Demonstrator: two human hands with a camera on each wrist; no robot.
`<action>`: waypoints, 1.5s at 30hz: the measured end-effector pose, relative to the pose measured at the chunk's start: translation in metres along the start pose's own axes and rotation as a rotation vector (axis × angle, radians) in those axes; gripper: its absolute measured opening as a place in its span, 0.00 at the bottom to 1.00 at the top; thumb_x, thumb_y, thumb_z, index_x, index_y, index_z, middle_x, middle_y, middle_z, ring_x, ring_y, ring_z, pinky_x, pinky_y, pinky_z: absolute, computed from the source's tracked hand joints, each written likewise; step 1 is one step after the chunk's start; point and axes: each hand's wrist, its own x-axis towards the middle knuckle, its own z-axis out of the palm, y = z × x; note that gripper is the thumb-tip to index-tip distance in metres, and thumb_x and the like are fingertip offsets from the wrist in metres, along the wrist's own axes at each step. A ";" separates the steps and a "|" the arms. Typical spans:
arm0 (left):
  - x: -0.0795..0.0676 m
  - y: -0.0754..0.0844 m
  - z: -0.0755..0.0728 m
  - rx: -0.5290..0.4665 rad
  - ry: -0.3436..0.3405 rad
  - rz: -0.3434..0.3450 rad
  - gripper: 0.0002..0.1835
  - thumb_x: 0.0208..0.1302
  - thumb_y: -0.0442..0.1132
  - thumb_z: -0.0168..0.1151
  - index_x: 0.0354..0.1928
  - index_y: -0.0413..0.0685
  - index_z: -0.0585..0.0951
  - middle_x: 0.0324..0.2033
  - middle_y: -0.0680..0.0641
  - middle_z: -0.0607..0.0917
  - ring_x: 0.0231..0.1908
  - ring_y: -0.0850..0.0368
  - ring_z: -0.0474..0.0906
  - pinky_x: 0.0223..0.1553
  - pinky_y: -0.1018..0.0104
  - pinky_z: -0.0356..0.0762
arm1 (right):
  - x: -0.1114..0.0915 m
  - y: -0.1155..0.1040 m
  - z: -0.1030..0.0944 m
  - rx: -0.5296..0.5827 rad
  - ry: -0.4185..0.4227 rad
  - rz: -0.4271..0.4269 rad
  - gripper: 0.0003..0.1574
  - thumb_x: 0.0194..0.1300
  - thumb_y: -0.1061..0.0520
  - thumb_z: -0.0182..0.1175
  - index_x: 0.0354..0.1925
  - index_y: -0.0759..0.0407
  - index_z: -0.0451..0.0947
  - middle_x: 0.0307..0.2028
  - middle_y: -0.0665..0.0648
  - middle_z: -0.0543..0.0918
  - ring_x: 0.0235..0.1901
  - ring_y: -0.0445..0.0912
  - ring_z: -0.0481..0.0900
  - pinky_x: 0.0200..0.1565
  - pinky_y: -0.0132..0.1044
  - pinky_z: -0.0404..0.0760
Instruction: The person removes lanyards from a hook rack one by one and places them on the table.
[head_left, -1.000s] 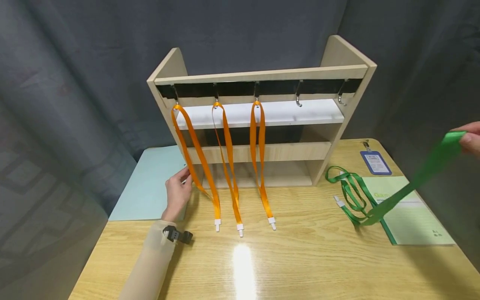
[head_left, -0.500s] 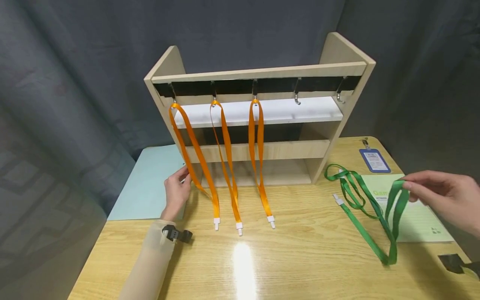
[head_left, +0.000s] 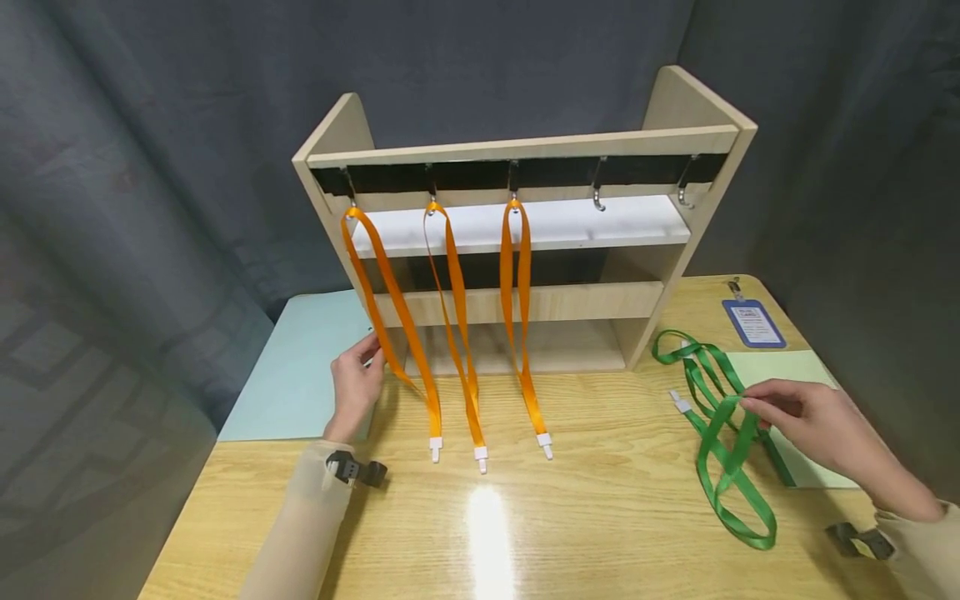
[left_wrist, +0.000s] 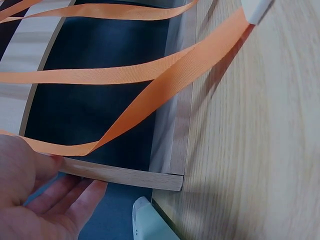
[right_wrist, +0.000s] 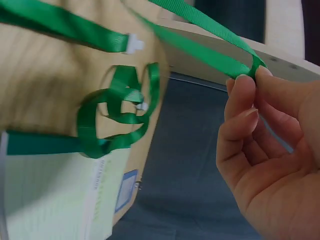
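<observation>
A wooden shelf point(head_left: 555, 303) stands on the table, with a row of metal hooks across its top. Orange lanyards hang from the three left hooks: the first point(head_left: 401, 302), the second point(head_left: 457, 287) and the third point(head_left: 506, 275). My left hand point(left_wrist: 30, 195) grips the edge of the shelf's left side panel, thumb on one side and fingers on the other. Between thumb and fingertips, my right hand point(head_left: 813, 417) pinches a green lanyard point(right_wrist: 200, 50), whose loop droops low over the table. Another green lanyard point(right_wrist: 87, 125) lies coiled beyond it.
Two hooks on the right, one point(head_left: 597, 200) and the outermost point(head_left: 682, 196), carry nothing. A pale green notebook point(head_left: 813, 467) and a blue-framed badge point(head_left: 755, 323) lie at the right. Pale blue sheet point(head_left: 273, 392) lies left, and a dark curtain point(head_left: 517, 67) hangs behind.
My right hand has come in from the far right, moving left and down with the green lanyard, whose stretched strap now droops in a loop. My left hand stays put.
</observation>
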 end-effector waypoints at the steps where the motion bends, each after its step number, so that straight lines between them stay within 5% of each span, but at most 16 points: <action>1: 0.000 0.000 0.000 0.001 0.000 -0.001 0.15 0.66 0.34 0.59 0.55 0.42 0.81 0.40 0.42 0.85 0.44 0.49 0.82 0.42 0.59 0.81 | 0.000 0.001 0.003 -0.010 0.007 -0.008 0.04 0.63 0.59 0.64 0.36 0.57 0.84 0.21 0.44 0.81 0.20 0.37 0.77 0.19 0.28 0.68; 9: -0.002 0.001 0.000 -0.001 -0.007 -0.013 0.16 0.67 0.35 0.59 0.55 0.43 0.81 0.40 0.42 0.85 0.44 0.48 0.82 0.42 0.58 0.81 | 0.003 0.004 0.028 -0.082 0.054 -0.106 0.04 0.57 0.62 0.68 0.34 0.58 0.84 0.20 0.42 0.80 0.18 0.35 0.76 0.19 0.28 0.72; 24: -0.001 0.000 0.000 0.003 0.004 0.020 0.15 0.66 0.34 0.60 0.54 0.42 0.82 0.39 0.42 0.86 0.43 0.47 0.83 0.42 0.55 0.81 | 0.006 0.010 0.064 -0.158 0.016 -0.141 0.05 0.54 0.62 0.71 0.31 0.59 0.83 0.20 0.40 0.77 0.17 0.31 0.68 0.17 0.30 0.69; 35: 0.000 0.000 0.000 0.012 0.005 0.003 0.15 0.66 0.35 0.60 0.54 0.42 0.82 0.39 0.42 0.86 0.43 0.48 0.83 0.43 0.56 0.81 | 0.008 0.013 0.069 -0.178 -0.035 -0.194 0.08 0.51 0.63 0.72 0.31 0.61 0.82 0.22 0.43 0.79 0.19 0.32 0.72 0.19 0.31 0.74; 45: 0.001 0.000 0.000 0.012 0.006 0.012 0.15 0.66 0.33 0.59 0.54 0.42 0.82 0.39 0.42 0.86 0.42 0.48 0.83 0.43 0.55 0.81 | 0.013 0.003 0.056 -0.163 -0.029 -0.152 0.08 0.53 0.62 0.71 0.34 0.62 0.83 0.24 0.45 0.81 0.20 0.33 0.73 0.20 0.32 0.74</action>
